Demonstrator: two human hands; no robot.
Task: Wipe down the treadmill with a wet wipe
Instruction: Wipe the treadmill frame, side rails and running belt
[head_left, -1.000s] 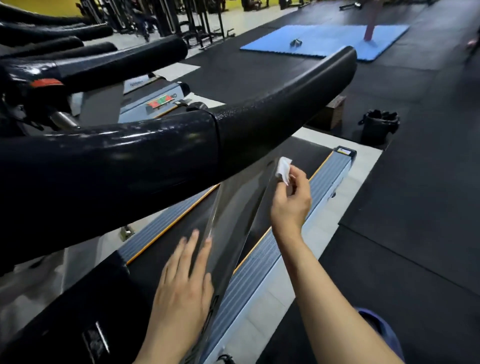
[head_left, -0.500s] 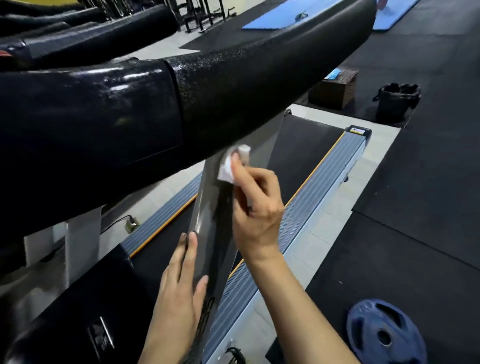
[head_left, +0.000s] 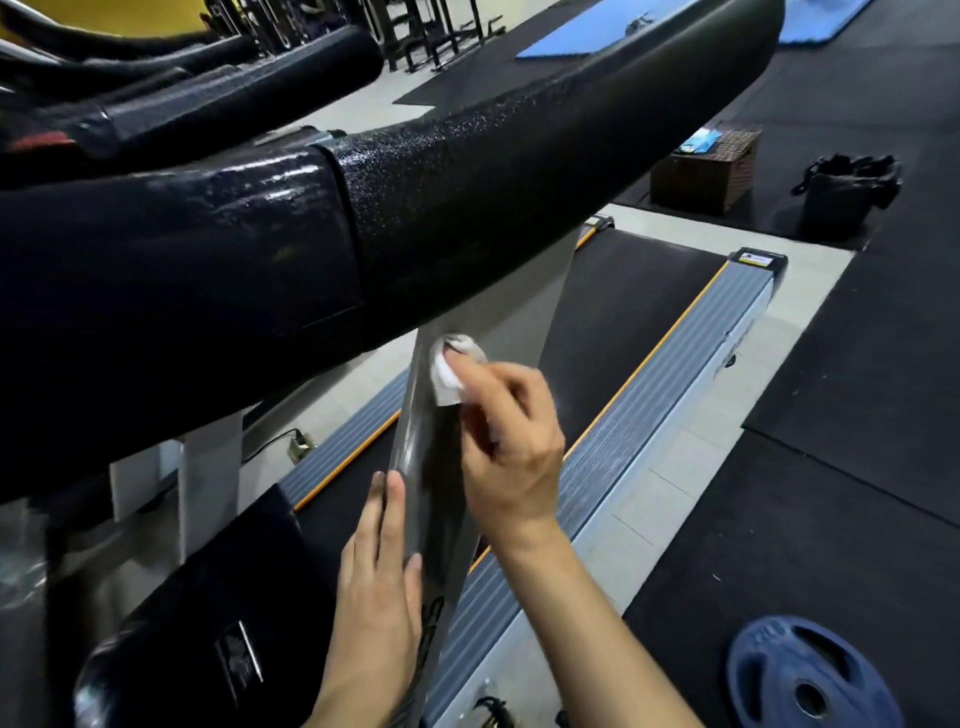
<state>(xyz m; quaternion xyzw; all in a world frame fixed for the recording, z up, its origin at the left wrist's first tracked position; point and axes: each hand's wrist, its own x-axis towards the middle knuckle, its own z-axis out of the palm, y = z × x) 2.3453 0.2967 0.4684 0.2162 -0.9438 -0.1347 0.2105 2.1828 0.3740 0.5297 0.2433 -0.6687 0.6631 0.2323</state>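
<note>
The treadmill's dark grey upright post (head_left: 498, 322) slants down from under the thick black handrail (head_left: 467, 197). My right hand (head_left: 511, 441) pinches a crumpled white wet wipe (head_left: 449, 374) and presses it against the post just below the handrail. My left hand (head_left: 379, 571) rests flat with straight fingers on the post's left edge, lower down. The black running belt (head_left: 623, 322) with grey side rails (head_left: 649, 431) lies beyond.
A blue weight plate (head_left: 810, 675) lies on the black rubber floor at lower right. A brown wicker box (head_left: 706, 166) and a black bin (head_left: 841, 197) stand behind the treadmill's end. Another treadmill's handrails (head_left: 234, 88) are at upper left. Blue mats (head_left: 571, 41) lie far back.
My right hand carried the wipe from the post's right edge across to its left face under the handrail, then slid it slightly down. My left hand stayed on the post.
</note>
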